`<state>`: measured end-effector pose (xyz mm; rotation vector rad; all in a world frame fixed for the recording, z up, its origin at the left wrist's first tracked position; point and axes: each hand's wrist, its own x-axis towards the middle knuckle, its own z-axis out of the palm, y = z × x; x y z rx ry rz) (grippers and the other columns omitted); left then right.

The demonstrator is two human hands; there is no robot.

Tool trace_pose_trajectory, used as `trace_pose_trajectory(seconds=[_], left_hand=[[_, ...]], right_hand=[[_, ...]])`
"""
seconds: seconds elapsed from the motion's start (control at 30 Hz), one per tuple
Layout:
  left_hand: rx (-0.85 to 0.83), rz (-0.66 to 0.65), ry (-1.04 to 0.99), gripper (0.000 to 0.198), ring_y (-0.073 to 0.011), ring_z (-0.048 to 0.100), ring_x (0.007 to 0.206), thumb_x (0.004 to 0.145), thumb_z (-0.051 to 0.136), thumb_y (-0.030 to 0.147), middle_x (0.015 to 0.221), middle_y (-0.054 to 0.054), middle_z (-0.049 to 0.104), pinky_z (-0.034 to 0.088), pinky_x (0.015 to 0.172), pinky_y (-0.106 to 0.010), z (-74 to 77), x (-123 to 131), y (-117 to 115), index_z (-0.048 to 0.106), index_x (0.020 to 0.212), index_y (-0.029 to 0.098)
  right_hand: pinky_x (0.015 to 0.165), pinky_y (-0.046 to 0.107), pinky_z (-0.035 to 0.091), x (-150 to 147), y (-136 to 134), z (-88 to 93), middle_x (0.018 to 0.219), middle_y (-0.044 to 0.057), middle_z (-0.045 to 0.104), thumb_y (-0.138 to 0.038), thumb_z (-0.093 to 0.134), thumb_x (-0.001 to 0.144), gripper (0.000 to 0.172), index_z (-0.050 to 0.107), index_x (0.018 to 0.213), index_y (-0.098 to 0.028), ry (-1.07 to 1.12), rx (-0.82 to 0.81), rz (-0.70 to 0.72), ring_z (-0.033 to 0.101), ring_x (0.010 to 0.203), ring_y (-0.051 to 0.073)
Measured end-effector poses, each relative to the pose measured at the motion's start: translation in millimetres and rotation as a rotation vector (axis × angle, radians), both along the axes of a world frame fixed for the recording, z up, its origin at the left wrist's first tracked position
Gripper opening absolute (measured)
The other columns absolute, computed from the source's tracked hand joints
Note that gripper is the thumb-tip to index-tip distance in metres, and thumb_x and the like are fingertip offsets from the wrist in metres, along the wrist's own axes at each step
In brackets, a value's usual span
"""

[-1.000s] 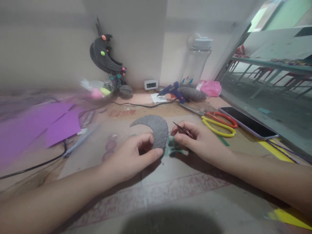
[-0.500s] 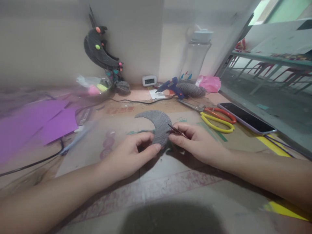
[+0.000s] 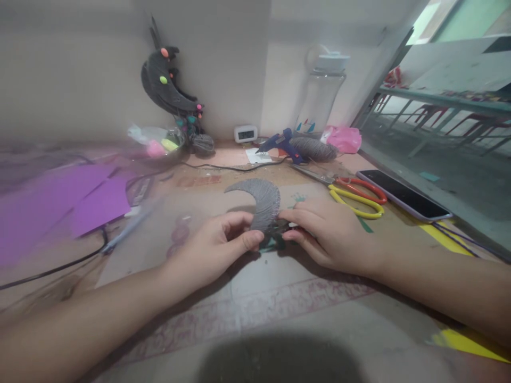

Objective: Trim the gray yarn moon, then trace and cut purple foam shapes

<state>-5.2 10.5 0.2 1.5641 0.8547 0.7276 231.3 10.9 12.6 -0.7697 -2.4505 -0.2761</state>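
Observation:
A grey crescent moon wrapped in yarn [image 3: 261,199] stands tilted above the table, its thin tip pointing left. My left hand [image 3: 223,242] pinches its lower end between thumb and fingers. At the crescent's lower right edge is my right hand [image 3: 323,234], index finger and thumb bent towards it. A small whitish bit shows between those fingertips, but what they hold is mostly hidden. Dark green shapes [image 3: 273,242] lie under the crescent between the two hands; I cannot tell whether they are printed on the table covering.
Red-and-yellow-handled scissors [image 3: 357,205] and a phone [image 3: 405,194] lie at right. Behind are a blue glue gun [image 3: 283,143], grey yarn [image 3: 315,149], a clock [image 3: 245,134] and a bottle [image 3: 321,101]. A decorated dark crescent [image 3: 163,82] hangs at the wall; purple sheets [image 3: 99,205] lie left.
The thin dark pointed tool in my right hand no longer shows. My right fingers have shifted slightly lower along the crescent's edge. My left hand keeps its hold.

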Motion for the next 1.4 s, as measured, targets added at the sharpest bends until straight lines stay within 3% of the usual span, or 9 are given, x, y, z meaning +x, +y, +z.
trace_pose_trajectory(seconds=[0.5, 0.87, 1.0, 1.17, 1.3, 1.4], left_hand=[[0.074, 0.05, 0.207, 0.026, -0.0134, 0.058, 0.069, 0.091, 0.058, 0.041, 0.074, 0.0, 0.064, 0.043, 0.062, -0.024, 2.1, 0.4, -1.3, 0.059, 0.08, 0.018], [0.043, 0.023, 0.154, 0.024, -0.0133, 0.059, 0.071, 0.092, 0.059, 0.039, 0.075, 0.0, 0.065, 0.044, 0.064, -0.024, -0.2, -0.8, -1.7, 0.058, 0.081, 0.018], [0.053, 0.029, 0.186, 0.025, -0.0137, 0.058, 0.07, 0.093, 0.057, 0.04, 0.075, 0.0, 0.064, 0.043, 0.064, -0.025, 3.3, -0.2, -2.1, 0.059, 0.081, 0.018], [0.094, 0.028, 0.255, 0.028, -0.0139, 0.057, 0.069, 0.093, 0.055, 0.042, 0.074, 0.001, 0.064, 0.042, 0.061, -0.024, 6.6, -0.2, -2.7, 0.062, 0.078, 0.019], [0.17, 0.001, 0.323, 0.026, -0.0142, 0.056, 0.07, 0.092, 0.056, 0.039, 0.074, 0.002, 0.063, 0.042, 0.062, -0.024, 8.8, -0.2, -4.2, 0.066, 0.079, 0.019], [0.223, -0.011, 0.335, 0.027, -0.0149, 0.057, 0.073, 0.093, 0.054, 0.041, 0.077, 0.001, 0.065, 0.042, 0.065, -0.025, 9.5, -0.2, -5.5, 0.066, 0.082, 0.019]], right_hand=[[0.064, 0.03, 0.037, 3.4, 4.3, -2.9, 0.078, 0.007, 0.068, -0.036, 0.043, 0.103, 0.033, 0.069, 0.103, -0.015, -0.047, -0.075, -0.046, 0.059, 0.07, 0.019], [0.062, 0.029, 0.036, 4.1, 7.0, -3.9, 0.076, 0.007, 0.07, -0.036, 0.045, 0.103, 0.033, 0.07, 0.099, -0.015, -0.017, -0.121, -0.022, 0.059, 0.068, 0.018], [0.067, 0.029, 0.042, 3.6, 5.1, -0.9, 0.085, 0.007, 0.072, -0.034, 0.045, 0.101, 0.029, 0.067, 0.103, -0.016, 0.131, -0.342, -0.042, 0.062, 0.075, 0.019], [0.064, 0.026, 0.044, -5.0, 5.8, 3.4, 0.085, 0.003, 0.068, -0.035, 0.06, 0.091, 0.019, 0.065, 0.095, -0.017, 0.494, -0.742, -0.143, 0.06, 0.073, 0.016], [0.052, 0.024, 0.034, -14.3, 3.4, 4.6, 0.063, -0.005, 0.05, -0.043, 0.064, 0.088, 0.025, 0.06, 0.082, -0.018, 0.718, -1.141, -0.062, 0.043, 0.055, 0.01], [0.049, 0.024, 0.028, -17.9, 0.4, 4.3, 0.057, -0.008, 0.037, -0.045, 0.067, 0.087, 0.031, 0.056, 0.075, -0.019, 0.818, -1.234, 0.007, 0.031, 0.05, 0.008]])
